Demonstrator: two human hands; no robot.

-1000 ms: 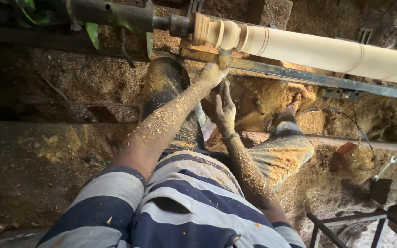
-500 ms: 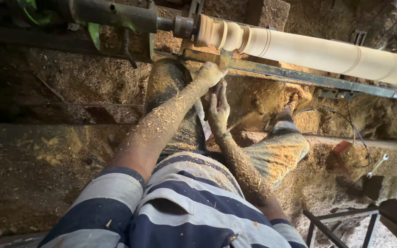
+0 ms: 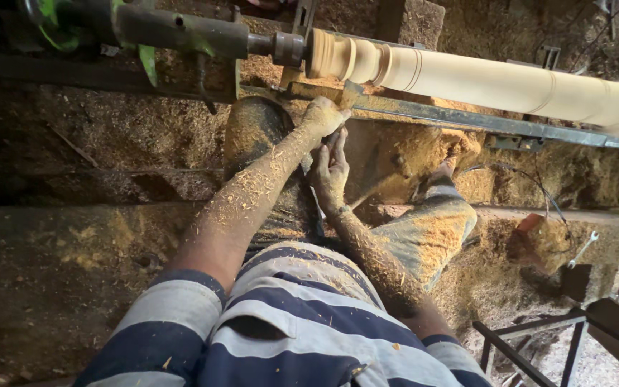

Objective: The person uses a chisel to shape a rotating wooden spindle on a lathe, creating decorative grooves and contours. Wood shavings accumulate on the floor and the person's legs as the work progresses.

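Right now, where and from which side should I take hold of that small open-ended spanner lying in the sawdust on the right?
Grip the small metal spanner mid-shaft, fingers coming from above. It lies slanted on the sawdust-covered ledge, its forked head uppermost and its slim shaft bare, with a reddish sawdust-coated block close on its left, so approach from the right.

Pale cream wooden spindle [image 3: 496, 80]; navy-and-grey striped shirt [image 3: 281, 322]; green-grey metal shaft [image 3: 173, 29]; tan sawdust [image 3: 424, 236].

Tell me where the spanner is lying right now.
The spanner lies at the right of the head view, on the sawdust-covered ledge just right of a reddish block, below the pale turned wooden spindle.
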